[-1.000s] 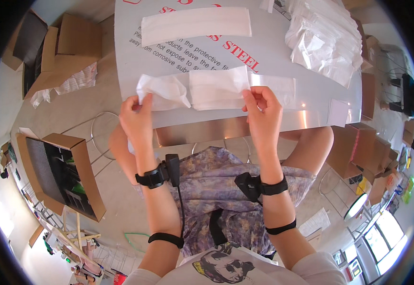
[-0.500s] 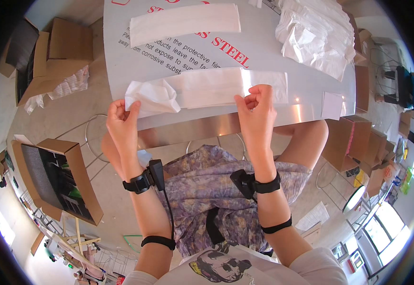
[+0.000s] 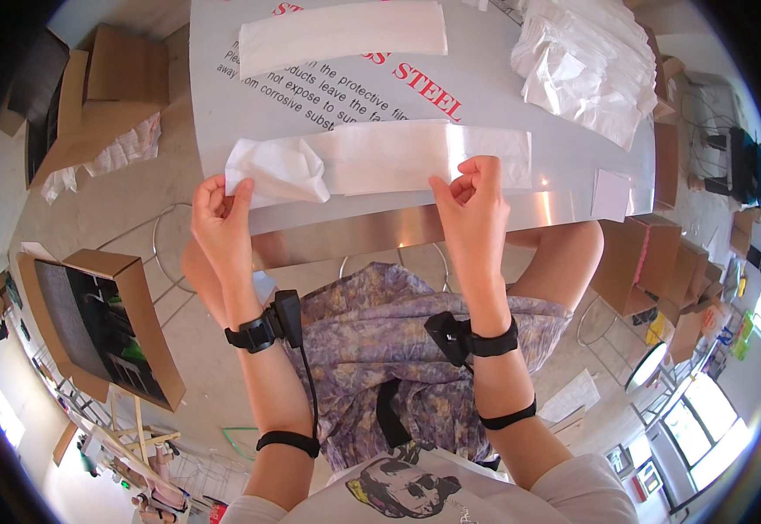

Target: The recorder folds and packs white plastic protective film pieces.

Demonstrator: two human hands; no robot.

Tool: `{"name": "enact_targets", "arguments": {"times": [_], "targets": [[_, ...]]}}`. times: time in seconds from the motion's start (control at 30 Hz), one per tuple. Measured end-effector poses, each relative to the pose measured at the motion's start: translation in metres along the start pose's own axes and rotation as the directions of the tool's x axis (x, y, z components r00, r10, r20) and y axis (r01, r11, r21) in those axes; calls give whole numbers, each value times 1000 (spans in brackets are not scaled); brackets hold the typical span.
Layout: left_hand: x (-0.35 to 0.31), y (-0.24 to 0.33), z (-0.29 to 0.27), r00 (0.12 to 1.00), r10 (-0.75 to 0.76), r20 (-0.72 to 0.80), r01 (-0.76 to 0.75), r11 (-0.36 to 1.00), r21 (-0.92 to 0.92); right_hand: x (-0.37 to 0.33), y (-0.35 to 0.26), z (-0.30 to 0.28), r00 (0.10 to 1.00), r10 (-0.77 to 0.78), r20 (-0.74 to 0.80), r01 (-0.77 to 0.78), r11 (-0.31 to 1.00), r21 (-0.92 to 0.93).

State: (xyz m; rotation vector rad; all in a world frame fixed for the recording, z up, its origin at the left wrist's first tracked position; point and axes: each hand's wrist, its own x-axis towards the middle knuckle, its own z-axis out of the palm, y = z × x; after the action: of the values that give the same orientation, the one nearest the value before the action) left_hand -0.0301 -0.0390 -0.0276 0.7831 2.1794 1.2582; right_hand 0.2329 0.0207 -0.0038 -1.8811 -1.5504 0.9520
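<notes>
A long, flat white plastic bag point(image 3: 394, 157) lies along the near edge of the table, its left end puffed and creased. My left hand point(image 3: 223, 214) pinches that crumpled end between thumb and fingers. Farther right, my right hand point(image 3: 475, 205) has its thumb and curled fingers closed on the lower edge of the bag. Beyond it, a second flat white strip point(image 3: 341, 39) rests on the film-covered tabletop, apart from both hands.
A heap of white plastic bags point(image 3: 581, 65) covers the table's far right. A small pale card point(image 3: 610, 194) lies at its near right corner. Cardboard boxes stand on the floor to the left, including an open box point(image 3: 105, 323) with dark contents, and more boxes point(image 3: 647, 262) to the right.
The left hand has shifted very slightly left with the crumpled end of the bag. The right hand has barely moved. The view has drifted a little.
</notes>
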Motion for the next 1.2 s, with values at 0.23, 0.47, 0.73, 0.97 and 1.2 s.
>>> {"name": "enact_targets", "arguments": {"times": [0.23, 0.47, 0.73, 0.97, 1.2], "targets": [[3, -1, 1, 1000, 28, 13, -27, 999, -33, 3, 1, -2, 999, -32, -26, 31, 999, -41], [3, -2, 2, 1000, 2, 18, 0, 996, -88, 7, 3, -1, 997, -59, -43, 54, 992, -112], [4, -5, 3, 1000, 17, 25, -12, 982, -187, -2, -10, -16, 990, -142, 28, 143, 940, -311], [3, 0, 3, 999, -14, 37, 19, 989, -144, -3, -4, -18, 993, -110, 46, 119, 925, -361], [3, -2, 2, 999, -5, 45, 13, 983, -184, -1, -5, -17, 993, -112, 29, 116, 930, -349]]}}
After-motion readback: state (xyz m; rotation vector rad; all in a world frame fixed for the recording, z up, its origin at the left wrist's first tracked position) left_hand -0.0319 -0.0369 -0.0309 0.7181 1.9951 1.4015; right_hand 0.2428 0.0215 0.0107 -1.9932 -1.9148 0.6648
